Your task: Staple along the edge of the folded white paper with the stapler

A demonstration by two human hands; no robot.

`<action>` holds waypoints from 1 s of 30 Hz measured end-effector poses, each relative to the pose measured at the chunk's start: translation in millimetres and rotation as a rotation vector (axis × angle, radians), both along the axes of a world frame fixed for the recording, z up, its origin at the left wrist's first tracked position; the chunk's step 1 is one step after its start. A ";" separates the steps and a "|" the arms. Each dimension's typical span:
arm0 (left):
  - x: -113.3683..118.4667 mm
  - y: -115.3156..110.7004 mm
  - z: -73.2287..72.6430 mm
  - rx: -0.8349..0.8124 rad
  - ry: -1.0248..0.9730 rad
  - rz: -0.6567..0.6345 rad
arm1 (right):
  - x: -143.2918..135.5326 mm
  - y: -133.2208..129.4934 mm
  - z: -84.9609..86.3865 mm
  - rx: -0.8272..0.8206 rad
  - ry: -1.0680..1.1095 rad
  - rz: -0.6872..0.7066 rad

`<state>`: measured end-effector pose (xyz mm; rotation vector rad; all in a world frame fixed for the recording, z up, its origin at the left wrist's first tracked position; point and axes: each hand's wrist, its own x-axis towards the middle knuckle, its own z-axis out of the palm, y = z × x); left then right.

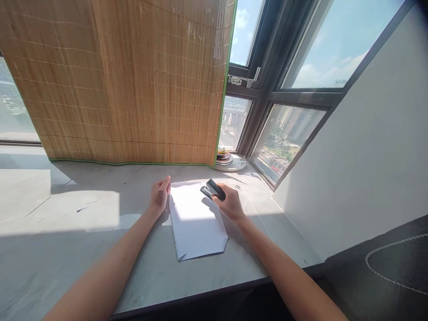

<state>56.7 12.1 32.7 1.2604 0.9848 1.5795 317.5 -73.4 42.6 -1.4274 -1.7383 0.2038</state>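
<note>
Left hand [159, 194]: loosely curled, resting at the top left edge of the paper [195, 223], holding nothing.
Right hand [230, 204]: clasped around a black stapler [212, 190] at the paper's top right corner.
Paper: flat on the grey sill [67, 249].
Behind: bamboo blind [127, 80], stacked plates [227, 159].

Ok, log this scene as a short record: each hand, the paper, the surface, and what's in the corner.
left hand: rests at the paper's left edge, fingers curled
right hand: grips a black stapler at the paper's far right corner
paper: white, flat, near corners folded
surface: grey sill, half in sun
corner: stacked plates by the window
behind: bamboo blind
</note>
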 end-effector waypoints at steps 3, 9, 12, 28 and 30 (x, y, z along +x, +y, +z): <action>-10.7 11.1 -2.9 -0.057 -0.217 -0.047 | -37.7 -10.4 1.6 -0.029 -0.022 0.035; -8.8 10.1 1.5 -0.021 -0.282 -0.127 | -87.4 -19.3 -10.7 -0.138 -0.132 0.046; -9.0 9.1 2.6 -0.052 -0.300 -0.128 | -72.4 -25.3 -14.3 -0.143 -0.119 0.064; -9.9 13.7 -2.9 -0.078 -0.283 -0.175 | 84.2 -85.2 -5.1 -0.274 -0.120 0.029; -10.7 12.9 -1.3 -0.098 -0.295 -0.192 | 97.6 -69.7 8.3 -0.296 -0.140 0.087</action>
